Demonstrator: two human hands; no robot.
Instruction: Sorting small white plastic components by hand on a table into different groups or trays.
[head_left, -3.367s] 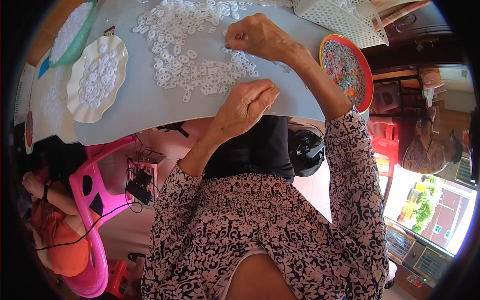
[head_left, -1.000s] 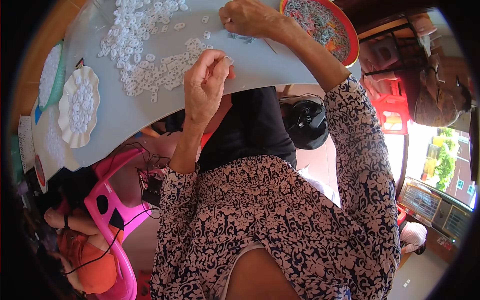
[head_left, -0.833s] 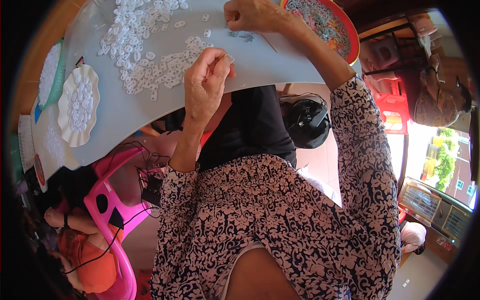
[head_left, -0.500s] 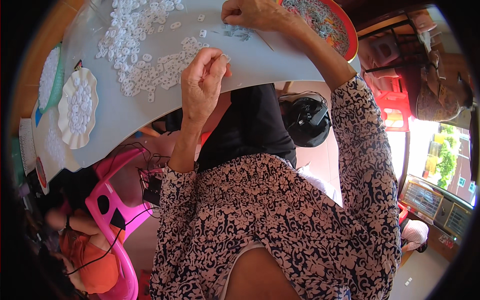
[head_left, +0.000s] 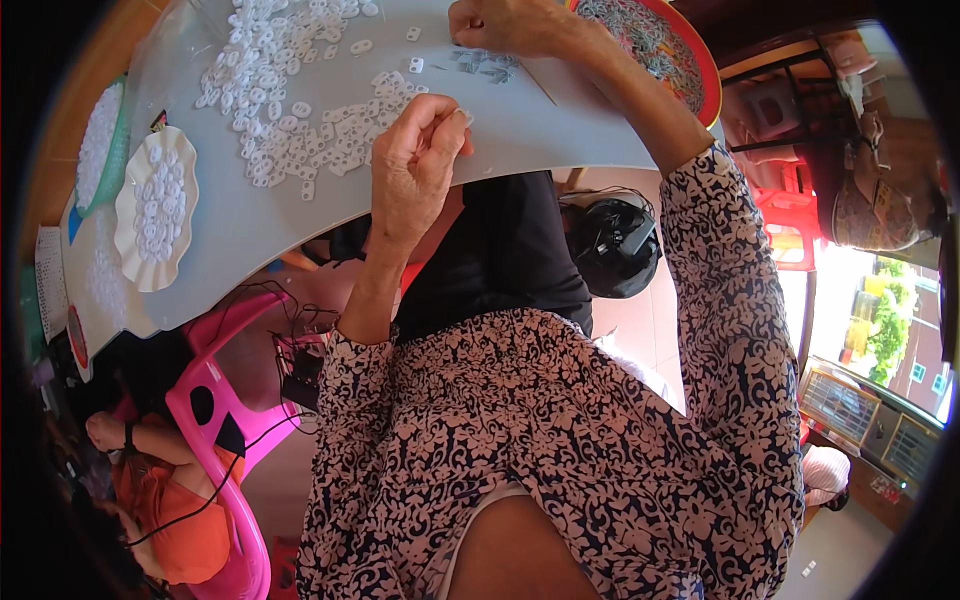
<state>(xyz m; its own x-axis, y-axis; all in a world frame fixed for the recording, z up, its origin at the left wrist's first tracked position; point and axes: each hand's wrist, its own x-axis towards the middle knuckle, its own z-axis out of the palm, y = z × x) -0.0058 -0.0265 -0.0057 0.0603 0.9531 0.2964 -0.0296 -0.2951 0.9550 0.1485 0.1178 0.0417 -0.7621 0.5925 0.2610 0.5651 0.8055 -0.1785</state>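
Note:
My left hand [head_left: 415, 165] is closed above the near edge of the grey table [head_left: 560, 135], pinching a small white plastic piece [head_left: 463, 116] between thumb and fingertips. At the top of the view my right hand [head_left: 515, 25] reaches in with its fingers drawn together. Its fingertips are close to the tabletop, beside a little heap of small grey pieces [head_left: 485, 67]; what they hold, if anything, is hidden. Many white two-holed pieces [head_left: 350, 130] lie loose to the left of my hands. Two single white pieces [head_left: 416, 65] lie apart from them, between my hands.
A thin stick [head_left: 540, 85] lies near the grey heap. Beyond my right forearm stands a red-rimmed tray [head_left: 712, 85] of grey pieces. At left are a scalloped cream dish [head_left: 128, 225] and a green basket [head_left: 118, 120], both holding white pieces. A person in orange [head_left: 185, 525] sits by a pink chair [head_left: 235, 425].
The view has shifted slightly. Both hands keep nearly the same pose and place over the table. The seated person's hand at the lower left has moved a little.

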